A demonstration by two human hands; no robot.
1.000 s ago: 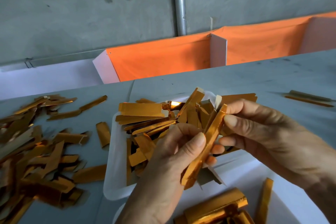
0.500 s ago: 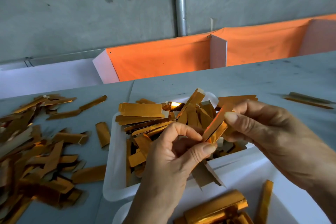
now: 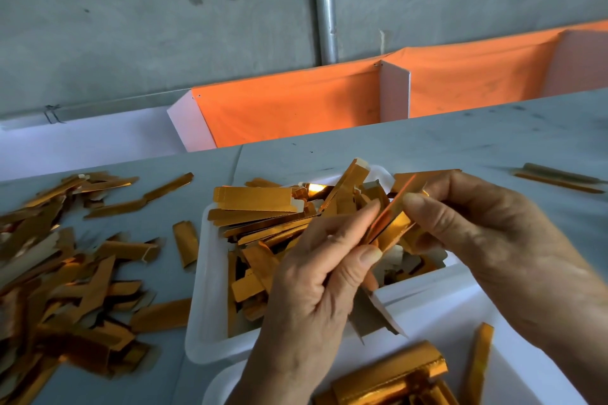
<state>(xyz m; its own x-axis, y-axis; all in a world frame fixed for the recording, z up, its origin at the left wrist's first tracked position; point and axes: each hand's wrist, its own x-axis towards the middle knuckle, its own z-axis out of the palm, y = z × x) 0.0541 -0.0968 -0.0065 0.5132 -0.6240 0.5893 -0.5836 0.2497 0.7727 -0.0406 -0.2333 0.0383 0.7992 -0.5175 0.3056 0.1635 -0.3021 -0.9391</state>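
Two hands at work: left hand [image 3: 316, 289] and right hand [image 3: 487, 240] both pinch one gold strip [image 3: 393, 223] over the white tray [image 3: 201, 273]; fold apparently half-formed; next move likely needs a firm crease.

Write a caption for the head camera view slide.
Left hand and right hand pinch a gold strip over a white tray.

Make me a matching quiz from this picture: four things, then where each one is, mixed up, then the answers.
1 gold strip
2 white tray
3 loose gold pile
4 orange cloth

A beyond the far edge of the table
B pinched by left hand and right hand
C on the table, left of the tray
D mid-table, holding flat gold pieces

Pairs: 1-B, 2-D, 3-C, 4-A
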